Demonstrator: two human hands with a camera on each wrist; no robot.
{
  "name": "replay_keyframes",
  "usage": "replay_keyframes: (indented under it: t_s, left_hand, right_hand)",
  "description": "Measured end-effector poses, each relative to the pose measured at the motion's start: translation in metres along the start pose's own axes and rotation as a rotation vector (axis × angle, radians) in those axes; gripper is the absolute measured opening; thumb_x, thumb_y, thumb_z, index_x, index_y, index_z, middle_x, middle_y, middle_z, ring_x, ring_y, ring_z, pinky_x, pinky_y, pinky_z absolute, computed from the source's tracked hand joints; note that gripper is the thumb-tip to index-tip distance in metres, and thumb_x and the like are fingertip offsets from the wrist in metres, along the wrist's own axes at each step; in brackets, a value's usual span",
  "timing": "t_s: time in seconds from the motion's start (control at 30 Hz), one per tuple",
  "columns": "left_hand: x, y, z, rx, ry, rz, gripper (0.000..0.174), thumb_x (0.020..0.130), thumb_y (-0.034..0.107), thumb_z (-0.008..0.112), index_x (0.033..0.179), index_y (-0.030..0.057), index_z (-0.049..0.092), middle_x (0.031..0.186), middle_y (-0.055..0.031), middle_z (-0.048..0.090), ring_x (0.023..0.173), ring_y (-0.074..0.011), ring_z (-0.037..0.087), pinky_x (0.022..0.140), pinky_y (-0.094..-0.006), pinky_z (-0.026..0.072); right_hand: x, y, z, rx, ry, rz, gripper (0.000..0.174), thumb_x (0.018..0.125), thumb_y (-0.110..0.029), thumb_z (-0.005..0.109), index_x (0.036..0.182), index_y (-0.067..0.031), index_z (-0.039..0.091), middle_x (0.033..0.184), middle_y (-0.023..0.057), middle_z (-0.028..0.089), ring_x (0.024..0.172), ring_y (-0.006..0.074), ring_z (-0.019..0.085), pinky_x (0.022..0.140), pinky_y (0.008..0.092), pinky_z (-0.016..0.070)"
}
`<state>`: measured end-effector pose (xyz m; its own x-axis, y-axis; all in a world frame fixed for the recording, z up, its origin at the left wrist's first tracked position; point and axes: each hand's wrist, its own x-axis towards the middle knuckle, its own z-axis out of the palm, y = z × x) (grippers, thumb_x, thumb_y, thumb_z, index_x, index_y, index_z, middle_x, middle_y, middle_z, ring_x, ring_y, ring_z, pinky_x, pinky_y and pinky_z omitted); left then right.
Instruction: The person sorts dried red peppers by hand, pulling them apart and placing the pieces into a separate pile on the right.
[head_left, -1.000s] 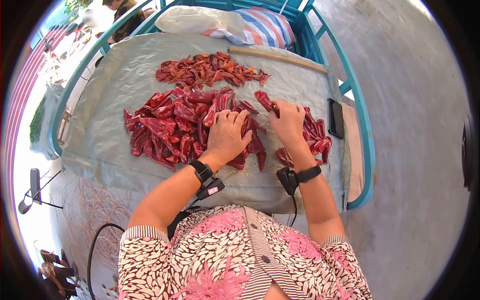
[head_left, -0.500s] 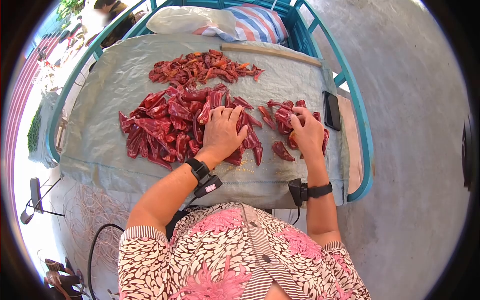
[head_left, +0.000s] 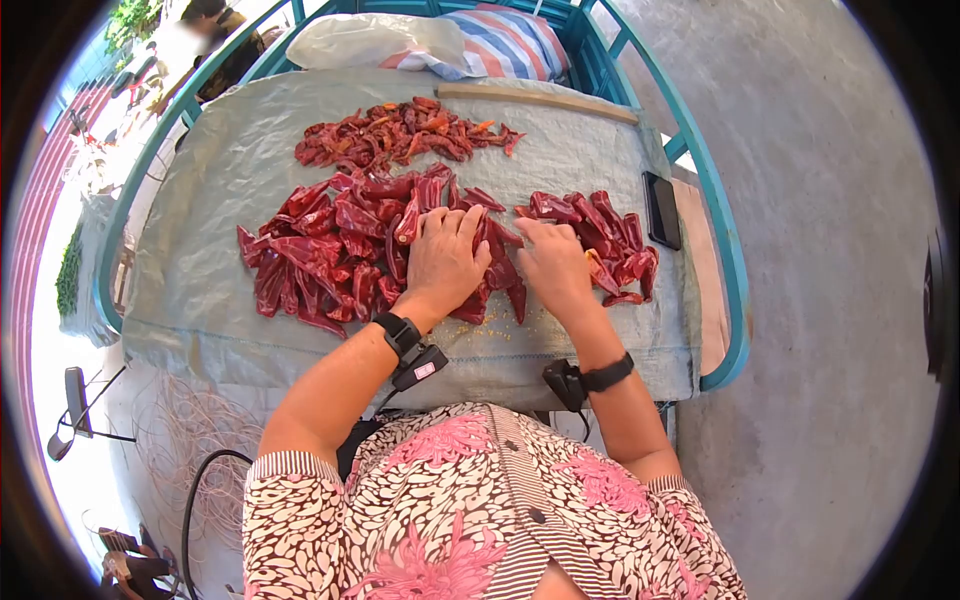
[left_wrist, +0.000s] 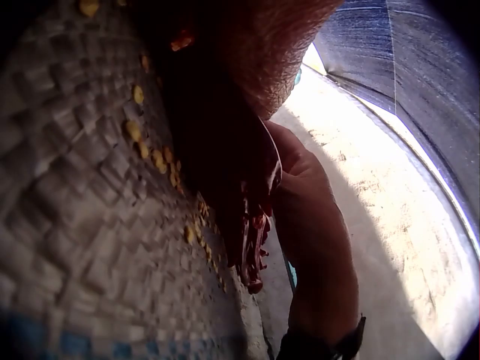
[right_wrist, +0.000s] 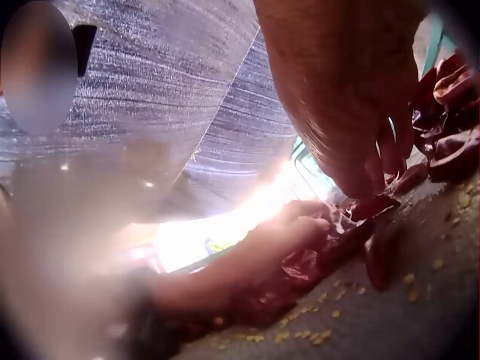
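In the head view, a large heap of dried red chili peppers lies on a grey woven sheet. My left hand rests on the heap's right side, fingers extended over the peppers. Between this heap and a smaller pile of red chilies is my right hand, its fingers bent downward. They pinch a dried chili pepper low over the sheet in the right wrist view; in the head view the hand covers most of it. The left wrist view shows dark peppers below the left palm.
A flatter pile of shrivelled chilies lies farther back. A wooden strip and bags are at the far end. A phone lies near the teal rail. Yellow seeds dot the sheet.
My right hand goes from holding a chili to the smaller pile, then back left between the piles. Loose chilies near that pile have shifted. My left hand stays on the heap.
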<state>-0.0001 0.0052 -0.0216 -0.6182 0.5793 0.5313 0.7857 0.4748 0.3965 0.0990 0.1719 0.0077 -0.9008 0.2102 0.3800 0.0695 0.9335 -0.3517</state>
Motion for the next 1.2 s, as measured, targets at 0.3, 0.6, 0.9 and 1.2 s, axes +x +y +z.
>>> replay_keyframes:
  t_s: [0.3,0.6,0.9,1.2]
  left_hand:
    - [-0.001,-0.001,0.001,-0.044,0.029,-0.012,0.054,0.084,0.022,0.072,0.134,0.0052,0.057,0.119,-0.0126,0.064,0.118,-0.0321,0.054,0.106,-0.0455,0.0406]
    - [-0.001,-0.004,0.005,-0.018,0.056,0.001,0.048,0.089,0.021,0.07,0.133,0.006,0.058,0.117,-0.0113,0.066,0.117,-0.0307,0.055,0.105,-0.0446,0.0411]
    - [0.0,-0.007,0.007,-0.039,0.071,-0.011,0.042,0.093,0.017,0.066,0.133,0.0056,0.058,0.118,-0.0118,0.065,0.117,-0.0315,0.055,0.104,-0.045,0.0419]
    - [-0.002,-0.001,0.005,-0.035,0.088,-0.092,0.037,0.09,0.022,0.07,0.119,0.0003,0.061,0.129,-0.0142,0.06,0.124,-0.0343,0.052,0.103,-0.0438,0.0477]
  right_hand:
    - [0.012,0.0,-0.012,-0.092,0.109,0.081,0.032,0.088,-0.011,0.066,0.12,-0.0103,0.068,0.105,0.0127,0.072,0.096,0.0338,0.066,0.086,0.0469,0.0545]
    - [-0.011,-0.026,-0.018,0.162,-0.175,0.249,0.052,0.084,-0.019,0.077,0.133,-0.0105,0.061,0.115,0.0141,0.067,0.109,0.0345,0.065,0.091,0.0462,0.0531]
    - [-0.014,-0.029,0.008,0.224,-0.207,0.349,0.066,0.081,-0.025,0.081,0.14,-0.0122,0.055,0.109,0.0164,0.071,0.106,0.0355,0.068,0.089,0.0449,0.0534]
    - [-0.018,-0.019,-0.046,0.081,-0.038,0.456,0.057,0.085,-0.02,0.077,0.138,-0.0116,0.058,0.111,0.0145,0.071,0.09,0.0305,0.072,0.082,0.0441,0.055]
